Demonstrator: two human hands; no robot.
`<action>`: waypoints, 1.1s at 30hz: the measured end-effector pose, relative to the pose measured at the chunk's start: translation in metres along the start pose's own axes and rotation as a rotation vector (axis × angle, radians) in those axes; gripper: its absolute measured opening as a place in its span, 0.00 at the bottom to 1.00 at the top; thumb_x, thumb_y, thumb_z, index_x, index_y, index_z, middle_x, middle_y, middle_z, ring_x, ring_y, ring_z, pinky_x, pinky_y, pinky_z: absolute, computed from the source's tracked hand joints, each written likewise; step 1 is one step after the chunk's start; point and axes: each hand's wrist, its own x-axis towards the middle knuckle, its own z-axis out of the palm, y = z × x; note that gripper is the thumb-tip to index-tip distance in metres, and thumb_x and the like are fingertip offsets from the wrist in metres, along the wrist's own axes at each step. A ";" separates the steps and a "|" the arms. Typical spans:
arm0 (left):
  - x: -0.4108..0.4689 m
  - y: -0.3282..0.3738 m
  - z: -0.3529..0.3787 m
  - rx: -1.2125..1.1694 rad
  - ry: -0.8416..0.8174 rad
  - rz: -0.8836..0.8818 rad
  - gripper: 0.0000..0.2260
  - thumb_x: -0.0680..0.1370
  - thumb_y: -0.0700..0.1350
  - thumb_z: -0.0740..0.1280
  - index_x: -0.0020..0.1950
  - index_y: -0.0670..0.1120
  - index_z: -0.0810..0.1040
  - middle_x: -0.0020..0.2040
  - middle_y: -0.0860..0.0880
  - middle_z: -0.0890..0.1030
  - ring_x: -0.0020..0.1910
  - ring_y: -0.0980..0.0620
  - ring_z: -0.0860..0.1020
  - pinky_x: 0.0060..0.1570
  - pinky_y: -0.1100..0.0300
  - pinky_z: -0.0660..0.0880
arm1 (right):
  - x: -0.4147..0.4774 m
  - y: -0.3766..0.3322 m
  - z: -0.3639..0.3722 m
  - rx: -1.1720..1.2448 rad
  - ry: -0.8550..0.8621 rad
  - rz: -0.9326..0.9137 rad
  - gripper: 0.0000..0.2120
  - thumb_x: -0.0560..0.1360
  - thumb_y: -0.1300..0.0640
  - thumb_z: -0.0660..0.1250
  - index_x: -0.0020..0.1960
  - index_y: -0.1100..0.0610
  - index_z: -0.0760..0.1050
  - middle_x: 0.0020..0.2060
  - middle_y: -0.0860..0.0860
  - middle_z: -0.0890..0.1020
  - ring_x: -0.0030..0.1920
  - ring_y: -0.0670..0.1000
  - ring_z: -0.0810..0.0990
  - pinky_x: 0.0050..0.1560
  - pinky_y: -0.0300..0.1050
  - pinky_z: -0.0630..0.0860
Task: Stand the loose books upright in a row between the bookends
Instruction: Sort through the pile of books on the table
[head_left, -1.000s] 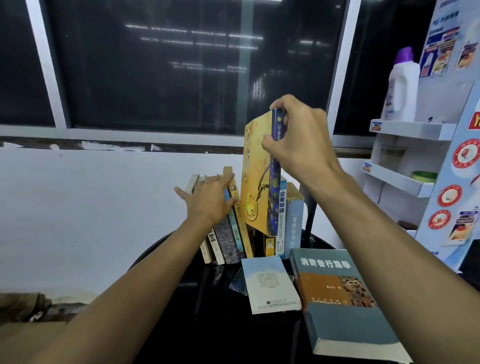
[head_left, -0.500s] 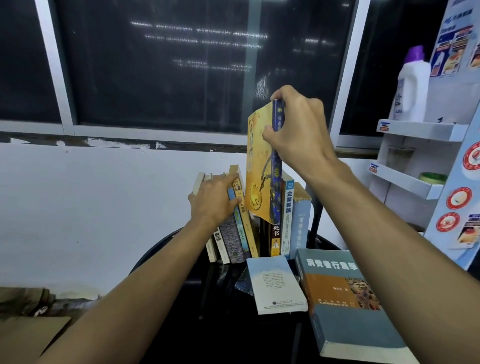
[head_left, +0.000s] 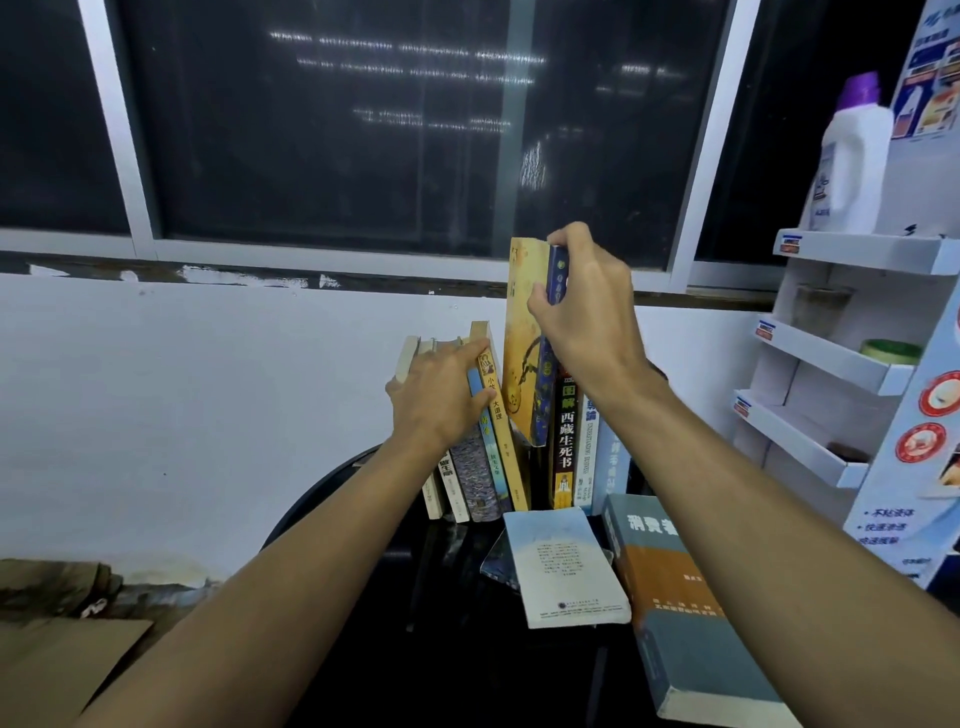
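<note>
Fingers of the right hand (head_left: 587, 317) pinch the tall yellow-covered, blue-spined paperback (head_left: 527, 343) at centre frame, its lower end above the gap in the upright row of books (head_left: 483, 457), while the left hand (head_left: 441, 400) presses flat, gripping nothing, against the leaning left group.
</note>
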 end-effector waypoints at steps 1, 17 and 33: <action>0.000 0.000 0.000 0.007 0.004 -0.002 0.29 0.77 0.56 0.72 0.76 0.62 0.67 0.68 0.52 0.77 0.70 0.44 0.72 0.62 0.33 0.72 | -0.003 0.002 0.005 -0.001 -0.005 0.005 0.19 0.75 0.61 0.73 0.63 0.59 0.70 0.54 0.56 0.80 0.53 0.54 0.80 0.51 0.49 0.82; 0.002 0.009 0.005 0.029 0.005 0.017 0.29 0.78 0.55 0.71 0.77 0.63 0.65 0.70 0.52 0.75 0.73 0.46 0.69 0.63 0.35 0.70 | -0.055 0.040 0.057 -0.003 -0.015 0.030 0.15 0.77 0.63 0.70 0.62 0.62 0.72 0.52 0.59 0.81 0.50 0.57 0.80 0.45 0.48 0.76; 0.000 0.013 0.006 -0.002 0.001 0.016 0.29 0.79 0.54 0.71 0.77 0.63 0.65 0.70 0.51 0.75 0.72 0.46 0.69 0.65 0.34 0.70 | -0.087 0.061 0.078 0.037 -0.063 0.047 0.16 0.77 0.64 0.68 0.64 0.60 0.72 0.53 0.58 0.81 0.49 0.57 0.81 0.45 0.52 0.80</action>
